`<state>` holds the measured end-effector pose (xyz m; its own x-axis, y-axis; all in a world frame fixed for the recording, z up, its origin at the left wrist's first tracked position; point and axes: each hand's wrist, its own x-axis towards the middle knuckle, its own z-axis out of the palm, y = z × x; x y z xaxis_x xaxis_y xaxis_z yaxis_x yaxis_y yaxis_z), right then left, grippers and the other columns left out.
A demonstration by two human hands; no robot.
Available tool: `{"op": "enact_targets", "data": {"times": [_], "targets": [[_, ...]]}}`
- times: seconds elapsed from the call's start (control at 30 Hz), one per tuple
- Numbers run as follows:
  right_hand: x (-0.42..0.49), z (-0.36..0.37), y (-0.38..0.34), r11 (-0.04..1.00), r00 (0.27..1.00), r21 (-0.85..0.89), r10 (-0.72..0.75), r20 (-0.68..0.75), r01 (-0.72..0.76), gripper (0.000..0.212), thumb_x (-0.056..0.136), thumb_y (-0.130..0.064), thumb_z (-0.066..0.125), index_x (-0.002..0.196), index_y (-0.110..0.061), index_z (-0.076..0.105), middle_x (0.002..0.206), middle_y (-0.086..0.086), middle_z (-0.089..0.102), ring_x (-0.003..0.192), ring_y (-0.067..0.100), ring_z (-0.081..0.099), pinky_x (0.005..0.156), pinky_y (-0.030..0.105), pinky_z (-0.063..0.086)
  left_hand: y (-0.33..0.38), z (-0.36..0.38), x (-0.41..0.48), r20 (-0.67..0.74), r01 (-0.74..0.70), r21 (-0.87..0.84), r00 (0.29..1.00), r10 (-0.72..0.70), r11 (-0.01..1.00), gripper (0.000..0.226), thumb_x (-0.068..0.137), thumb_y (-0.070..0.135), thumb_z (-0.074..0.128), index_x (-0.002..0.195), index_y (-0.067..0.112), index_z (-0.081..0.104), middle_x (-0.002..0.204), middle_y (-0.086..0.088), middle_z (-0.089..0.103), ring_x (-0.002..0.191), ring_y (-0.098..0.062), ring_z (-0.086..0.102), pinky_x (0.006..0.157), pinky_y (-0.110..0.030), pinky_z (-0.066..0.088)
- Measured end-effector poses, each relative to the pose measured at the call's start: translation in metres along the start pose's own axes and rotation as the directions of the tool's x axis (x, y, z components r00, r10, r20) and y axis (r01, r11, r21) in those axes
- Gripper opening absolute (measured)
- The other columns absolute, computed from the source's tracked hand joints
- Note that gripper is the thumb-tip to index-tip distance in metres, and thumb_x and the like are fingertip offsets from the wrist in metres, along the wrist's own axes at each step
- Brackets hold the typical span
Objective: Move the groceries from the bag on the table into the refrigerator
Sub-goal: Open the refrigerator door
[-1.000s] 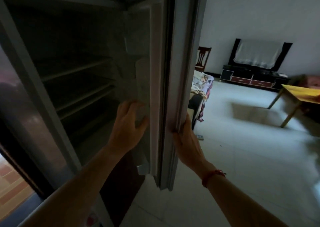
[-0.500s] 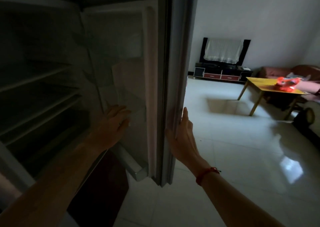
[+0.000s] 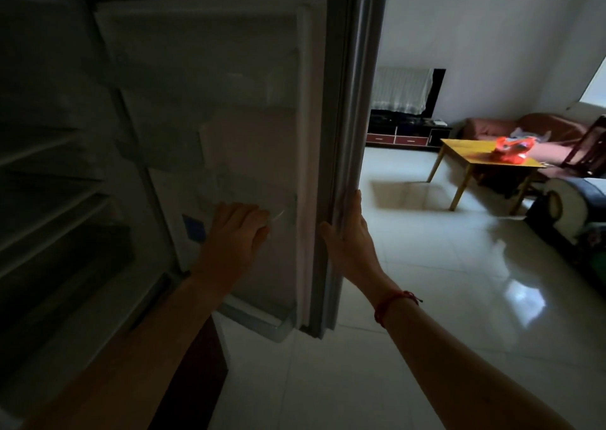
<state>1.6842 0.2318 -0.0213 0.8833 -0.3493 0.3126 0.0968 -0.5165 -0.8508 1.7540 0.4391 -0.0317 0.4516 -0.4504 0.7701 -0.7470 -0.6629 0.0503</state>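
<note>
- Refrigerator: cabinet stands to the left of the left hand, interior dark. Shelves appear bare as far as the dim light shows.
- Refrigerator door: swung open, inner liner facing the camera. It stands between the two hands, its outer edge running vertically.
- Surface: yellow low table, far right of and beyond the right hand, across an open stretch of tiled floor.
- Bag: red-orange, slumped on the surface with its long axis running roughly left-right. Contents not readable from here. No groceries in the refrigerator yet, so the task is judged to be at its opening step.
- Left hand: pressed to the door's inner liner at a clear bin rail, fingers together and slightly bent. Cannot tell whether they hook the rail.
- Right hand: laid flat along the door's outer edge, fingers straight and together, pointing up, thumb out toward the gasket. It holds nothing.
- Key relation: the bag lies to the right of both hands and well apart from them. The right hand is nearer, on the open side of the door. Judgement: the next move calls for letting go of the door and crossing the floor to the surface.
- Versus 1.0 s ago: the door stands wider open and more of the liner shows. The view has turned right, so the bag is now in sight. Both hands remain on the door.
</note>
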Motion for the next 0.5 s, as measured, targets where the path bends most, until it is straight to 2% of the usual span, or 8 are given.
{"op": "enact_targets", "data": {"times": [0.07, 0.17, 0.2, 0.4, 0.5], "targets": [[0.019, -0.007, 0.008, 1.000, 1.000, -0.009, 0.004, 0.013, -0.004, 0.081, 0.096, -0.032, 0.054, 0.151, -0.044, -0.004, 0.138, 0.009, 0.047, 0.107, 0.032, 0.063, 0.081, 0.050, 0.060, 0.002, 0.016, 0.008, 0.000, 0.004, 0.025, 1.000, -0.004, 1.000, 0.030, 0.099, 0.020, 0.046, 0.113, 0.005, 0.068, 0.105, -0.013, 0.067, 0.096, -0.034, 0.061, 0.099, -0.053, 0.041], [0.048, -0.013, 0.020, 1.000, 1.000, -0.013, -0.003, 0.009, 0.003, 0.076, 0.099, -0.027, 0.052, 0.153, -0.037, 0.000, 0.135, 0.007, 0.051, 0.101, 0.025, 0.064, 0.071, 0.028, 0.059, 0.004, 0.037, 0.023, 0.040, -0.003, 0.046, 0.999, 0.001, 0.999, 0.037, 0.101, 0.023, 0.039, 0.123, 0.006, 0.064, 0.111, -0.015, 0.066, 0.099, -0.035, 0.060, 0.101, -0.057, 0.039], [0.058, -0.014, 0.024, 1.000, 1.000, -0.010, -0.001, 0.005, 0.001, 0.075, 0.098, -0.027, 0.052, 0.153, -0.037, 0.002, 0.135, 0.007, 0.052, 0.101, 0.024, 0.064, 0.070, 0.025, 0.058, 0.005, 0.044, 0.028, 0.066, 0.000, 0.054, 0.998, -0.003, 0.999, 0.039, 0.101, 0.023, 0.038, 0.126, 0.006, 0.061, 0.114, -0.016, 0.065, 0.102, -0.036, 0.060, 0.102, -0.058, 0.038], [0.104, -0.014, 0.033, 0.990, 0.989, 0.055, 0.123, 0.077, -0.128, 0.065, 0.102, -0.025, 0.046, 0.155, -0.029, 0.008, 0.143, 0.006, 0.048, 0.106, 0.024, 0.058, 0.078, 0.027, 0.051, 0.008, 0.075, 0.056, 0.171, -0.014, 0.048, 0.985, 0.005, 0.999, 0.046, 0.097, 0.024, 0.036, 0.136, 0.004, 0.049, 0.127, -0.021, 0.055, 0.119, -0.040, 0.050, 0.108, -0.061, 0.034], [0.128, -0.014, 0.039, 0.990, 0.988, 0.042, 0.134, 0.073, -0.137, 0.058, 0.103, -0.028, 0.043, 0.153, -0.028, 0.013, 0.139, 0.006, 0.051, 0.096, 0.019, 0.055, 0.070, 0.019, 0.047, 0.004, 0.087, 0.072, 0.223, -0.033, 0.053, 0.975, 0.020, 0.998, 0.051, 0.095, 0.024, 0.033, 0.141, 0.004, 0.045, 0.130, -0.021, 0.052, 0.123, -0.039, 0.048, 0.111, -0.058, 0.031]]}}
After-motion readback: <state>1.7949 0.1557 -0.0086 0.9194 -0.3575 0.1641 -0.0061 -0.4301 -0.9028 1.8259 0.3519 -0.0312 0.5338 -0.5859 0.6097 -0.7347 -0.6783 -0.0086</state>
